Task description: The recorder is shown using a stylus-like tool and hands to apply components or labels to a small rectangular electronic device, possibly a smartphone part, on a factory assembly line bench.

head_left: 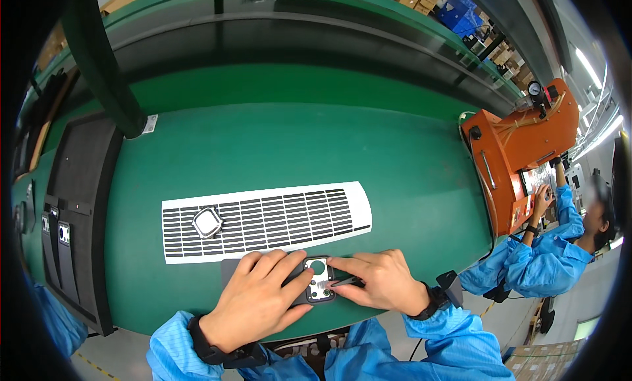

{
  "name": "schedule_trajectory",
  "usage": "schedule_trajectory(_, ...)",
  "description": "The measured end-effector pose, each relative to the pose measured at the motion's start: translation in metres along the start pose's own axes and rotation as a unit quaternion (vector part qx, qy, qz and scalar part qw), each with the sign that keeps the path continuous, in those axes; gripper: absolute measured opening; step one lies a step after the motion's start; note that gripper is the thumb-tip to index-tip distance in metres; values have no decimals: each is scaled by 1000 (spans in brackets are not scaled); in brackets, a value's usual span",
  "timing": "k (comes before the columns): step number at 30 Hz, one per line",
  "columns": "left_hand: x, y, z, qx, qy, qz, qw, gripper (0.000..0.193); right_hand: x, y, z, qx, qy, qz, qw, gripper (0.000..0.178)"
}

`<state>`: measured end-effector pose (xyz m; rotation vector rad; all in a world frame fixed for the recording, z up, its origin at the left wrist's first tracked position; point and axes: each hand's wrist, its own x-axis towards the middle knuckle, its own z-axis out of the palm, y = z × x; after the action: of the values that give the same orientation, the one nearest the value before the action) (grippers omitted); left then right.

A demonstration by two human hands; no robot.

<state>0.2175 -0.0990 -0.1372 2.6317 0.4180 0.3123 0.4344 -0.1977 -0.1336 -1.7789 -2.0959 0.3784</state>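
At the near edge of the green table lies a flat dark part (230,268) with a silver plate (320,287) at its right end; the plate has a large round opening and smaller round spots. My left hand (253,300) rests over the part and grips it, fingertips at the plate's left side, thumb along the near edge. In my right hand (390,282), a dark pair of tweezers (345,281) is pinched, tip at the plate's right side. The right index fingertip touches the plate's upper right corner. Just beyond lies a white sheet (359,206) with rows of black strips.
A rounded square silver piece (208,223) sits on the sheet's left part. Left stands a black tray (85,160) holding dark parts (64,252), beside a green post (99,58). An orange machine (487,160) with a gauge is at right, where a co-worker in blue sleeves (540,262) works.
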Motion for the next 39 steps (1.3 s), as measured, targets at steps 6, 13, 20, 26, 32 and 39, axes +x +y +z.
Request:
schedule_trajectory(6, 4, 0, -3, 4, -6, 4, 1000, 48, 3, 7, 7, 32, 65, -8, 997, 25)
schedule_trajectory(13, -1, -3, -3, 5, 10, 14, 1000, 47, 8, 22, 8, 253, 112, 73, 958, 7)
schedule_trajectory(20, -15, 6, -17, -1, 125, -18, 992, 49, 2, 26, 9, 303, 148, 104, 936, 10)
schedule_trajectory(26, -76, -15, -55, 131, 295, -209, 923, 58, 2, 24, 8, 320, 125, 109, 933, 12)
schedule_trajectory(32, -125, -48, -100, 283, 379, -333, 816, 50, -3, 22, 3, 293, 107, 106, 944, 12)
schedule_trajectory(39, -235, -116, -144, 297, 321, -493, 752, 47, -1, 21, 6, 279, 101, 74, 952, 13)
